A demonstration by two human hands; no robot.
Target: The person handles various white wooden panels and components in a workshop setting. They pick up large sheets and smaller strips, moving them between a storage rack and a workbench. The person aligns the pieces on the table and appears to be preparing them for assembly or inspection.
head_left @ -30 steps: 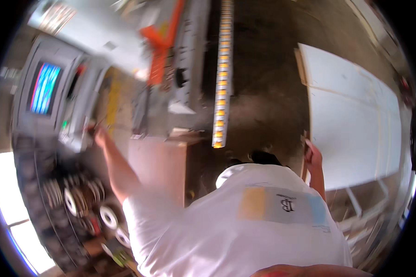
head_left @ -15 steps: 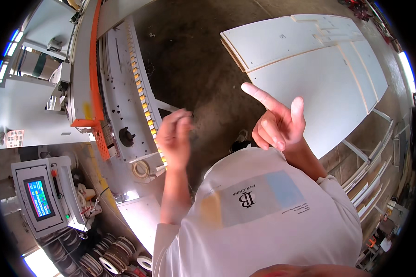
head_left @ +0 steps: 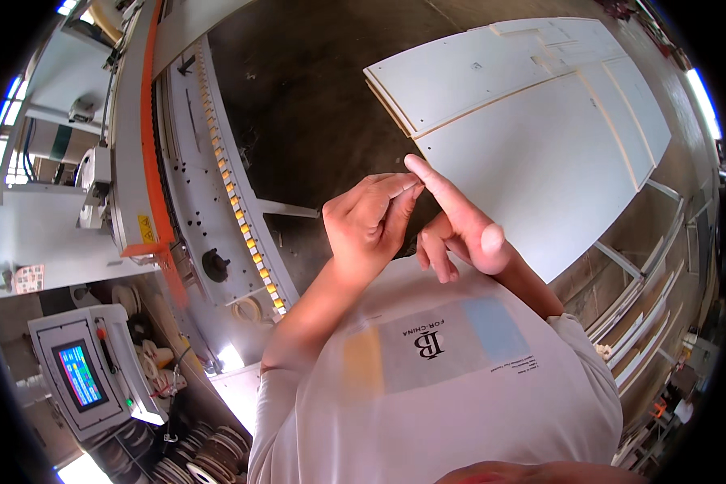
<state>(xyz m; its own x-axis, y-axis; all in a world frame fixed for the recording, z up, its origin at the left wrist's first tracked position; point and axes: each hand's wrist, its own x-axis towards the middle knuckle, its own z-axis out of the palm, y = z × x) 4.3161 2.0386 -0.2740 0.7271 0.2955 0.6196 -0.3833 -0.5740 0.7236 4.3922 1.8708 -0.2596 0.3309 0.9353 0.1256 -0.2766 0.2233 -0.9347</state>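
Observation:
In front of my chest, both bare hands are raised close together. My left hand (head_left: 369, 219) is closed in a pinch, its fingertips at the tip of my right index finger. Whether anything small sits in that pinch is too hard to make out. My right hand (head_left: 469, 230) points its index finger up and to the left, with the thumb standing apart and the other fingers loosely curled. No object shows in it. Beyond the right hand lies a stack of white panels (head_left: 540, 185) with smaller strips on top.
Along the left runs a machine with an orange guard (head_left: 160, 145) and a row of yellow rollers (head_left: 246, 230). A control panel with a lit screen (head_left: 79, 373) stands at lower left, above several rolls of edging (head_left: 218, 456). A metal rack (head_left: 633, 323) holding boards is at right.
My left hand has swung right and up, meeting the right index fingertip in a pinch. My right hand has shifted slightly left and down. The view has turned a little.

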